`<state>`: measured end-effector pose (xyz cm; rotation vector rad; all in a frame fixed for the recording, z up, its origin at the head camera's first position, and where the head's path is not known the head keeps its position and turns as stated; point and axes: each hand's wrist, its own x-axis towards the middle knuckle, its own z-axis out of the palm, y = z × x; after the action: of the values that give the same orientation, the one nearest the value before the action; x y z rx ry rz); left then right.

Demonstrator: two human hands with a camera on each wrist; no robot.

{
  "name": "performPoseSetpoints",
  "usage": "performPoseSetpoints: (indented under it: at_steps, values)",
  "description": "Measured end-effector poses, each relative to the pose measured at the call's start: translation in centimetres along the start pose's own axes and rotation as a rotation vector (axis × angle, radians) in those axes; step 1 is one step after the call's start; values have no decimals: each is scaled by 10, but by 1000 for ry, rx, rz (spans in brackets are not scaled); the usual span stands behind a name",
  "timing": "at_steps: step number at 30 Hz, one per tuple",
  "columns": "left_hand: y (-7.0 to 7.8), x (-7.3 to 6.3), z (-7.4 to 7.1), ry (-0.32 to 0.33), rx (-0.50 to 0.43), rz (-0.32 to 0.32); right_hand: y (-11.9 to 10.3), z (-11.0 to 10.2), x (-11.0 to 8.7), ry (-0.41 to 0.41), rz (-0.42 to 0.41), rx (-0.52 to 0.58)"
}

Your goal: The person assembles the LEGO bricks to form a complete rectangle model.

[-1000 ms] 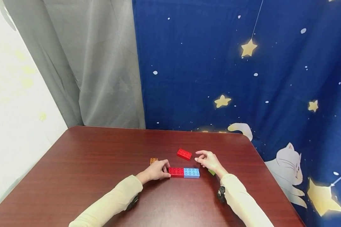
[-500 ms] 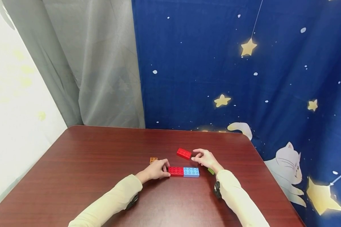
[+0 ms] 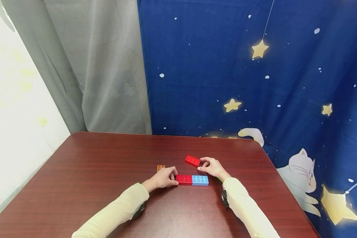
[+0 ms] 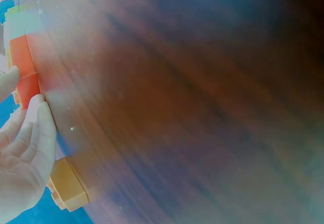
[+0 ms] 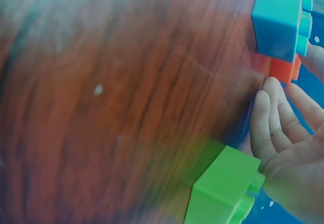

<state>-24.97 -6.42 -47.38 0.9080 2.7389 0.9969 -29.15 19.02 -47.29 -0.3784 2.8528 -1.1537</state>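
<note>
A row on the table joins a red section (image 3: 184, 179), with a seam across it, to a light blue brick (image 3: 200, 180). My left hand (image 3: 163, 178) pinches the row's red end between thumb and fingers. Beyond the row lies a loose red toy brick (image 3: 192, 161), set at a slant. My right hand (image 3: 212, 167) is at its right end, with thumb and index finger spread around the corners; a firm grip does not show. In the right wrist view the blue brick (image 5: 278, 19) partly hides a red brick (image 5: 283, 71) near the fingertips.
An orange brick (image 3: 160, 167) sits just behind my left hand. Beside my right wrist a green brick (image 5: 223, 186) lies on the table, mostly hidden in the head view. The dark red tabletop (image 3: 113, 152) ends at a blue star-patterned curtain (image 3: 193, 82).
My right hand has moved left until its fingertips reach the loose red brick's right end. The left hand and the row have stayed in place.
</note>
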Motion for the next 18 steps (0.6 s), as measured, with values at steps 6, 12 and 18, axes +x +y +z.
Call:
performPoseSetpoints:
  at_steps: [6, 12, 18]
  values:
    - [0, 0, 0, -5, -5, -6, -1, 4, 3, 51, -5, -49]
    - [1, 0, -1, 3, -5, 11, -4, 8, 6, 69, 26, -86]
    - [1, -1, -1, 0, -9, 7, -6, 10, 7, 86, 33, -125]
